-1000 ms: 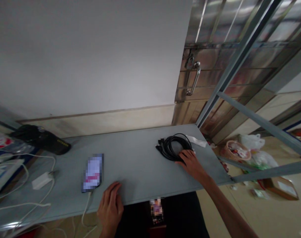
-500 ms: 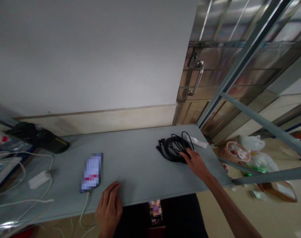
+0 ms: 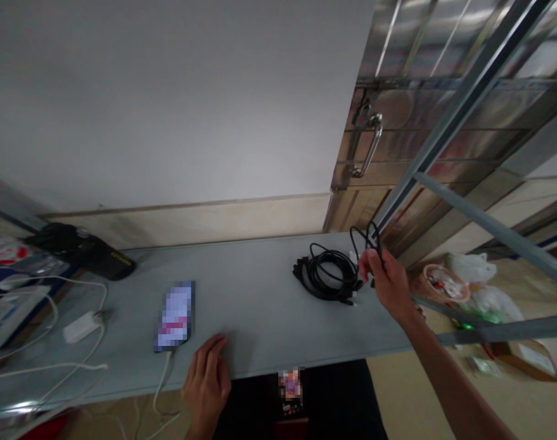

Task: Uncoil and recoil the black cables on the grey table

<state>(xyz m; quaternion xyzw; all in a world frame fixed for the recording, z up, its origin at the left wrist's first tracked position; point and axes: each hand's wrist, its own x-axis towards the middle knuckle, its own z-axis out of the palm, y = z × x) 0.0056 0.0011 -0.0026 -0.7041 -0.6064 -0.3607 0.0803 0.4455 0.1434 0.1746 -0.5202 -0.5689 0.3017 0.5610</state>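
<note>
Black cable [image 3: 329, 276] pinched in right hand [image 3: 386, 282], grey table [image 3: 260, 305]

Black coiled cable [image 3: 329, 276], one loop lifted

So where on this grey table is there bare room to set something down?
The widest bare stretch of the table lies between the phone and the black cable coil that the right hand grips. A narrower patch sits behind the phone, right of the black device. The left end is crowded with white cables and a charger.
</note>
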